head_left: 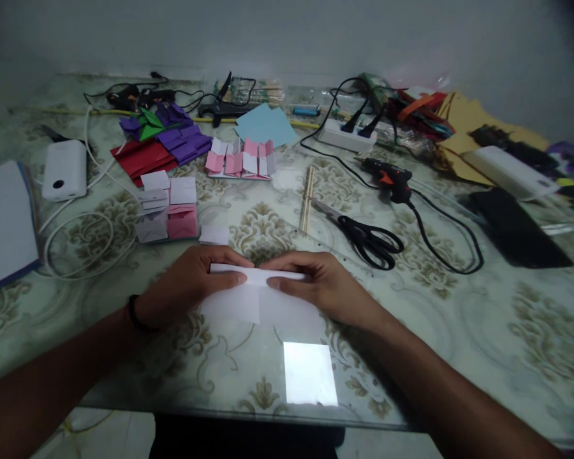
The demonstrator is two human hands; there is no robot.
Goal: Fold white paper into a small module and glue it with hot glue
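Both hands pinch a white sheet of paper (258,275) along its far edge, which is folded over into a narrow strip. My left hand (191,274) grips the left part, thumb on the near side and fingers behind. On the right part, my right hand (323,284) holds it the same way, the two sets of fingertips nearly meeting. Toward me the paper shows a crease down its middle. A small white paper piece (214,234) lies just beyond my left hand. Nearer the table's front edge is a bright white square (310,374), perhaps paper or a reflection.
Folded pink and white paper blocks (169,207) lie at left, more (242,158) behind. Scissors (363,239), wooden sticks (307,201) and a hot glue gun (387,178) with its cord are at right. A black phone (520,227), power strip (347,135) and white cable (79,275) also lie about.
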